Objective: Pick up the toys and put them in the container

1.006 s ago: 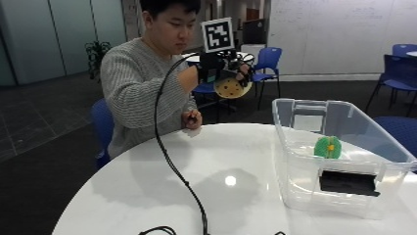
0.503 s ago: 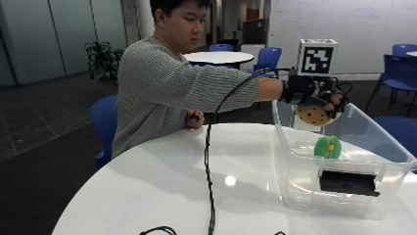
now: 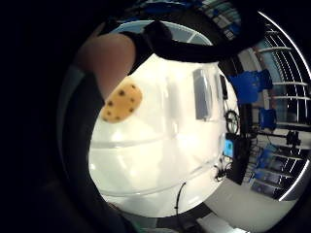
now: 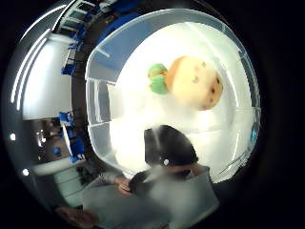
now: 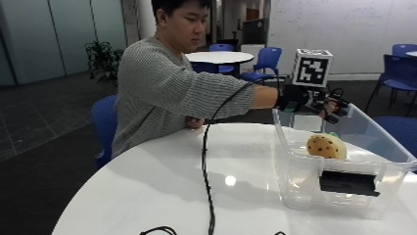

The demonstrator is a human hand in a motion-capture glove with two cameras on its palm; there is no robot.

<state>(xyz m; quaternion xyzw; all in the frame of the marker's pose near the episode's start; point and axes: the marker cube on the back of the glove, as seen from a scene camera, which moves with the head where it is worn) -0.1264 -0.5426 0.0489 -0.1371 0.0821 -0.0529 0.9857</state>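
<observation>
Toys are the job here, and the cookie toy point(image 5: 326, 146) is already down inside the container point(image 5: 285, 147), with nothing holding it. The grip, the gloved right hand point(image 5: 312, 100), hangs above the container's far end, and its fingers point(image 5: 334, 108) look spread out and hold nothing, so the grip has let go. From the outside view, the cookie toy lies at about 5 o'clock from the hand, below it. It is tan with dark spots. In the thumb side palm view the same toy point(image 4: 193, 88) sits on the container floor just beside a small green toy point(image 4: 157, 78), and the 2 look like they touch. In the outside view only a tiny bit of green peeks out behind the cookie toy.

The container is see-through and stands on the white tabletop point(image 5: 163, 196), at the person's 2 o'clock. A black piece point(image 5: 348, 182) is stuck on its near wall. The person's other hand point(image 5: 194, 123) rests near the tabletop's far edge.

I think the drop step is done. No more toys show on the tabletop. The next move is likely to lift the hand out over the rim without bumping the wall.
</observation>
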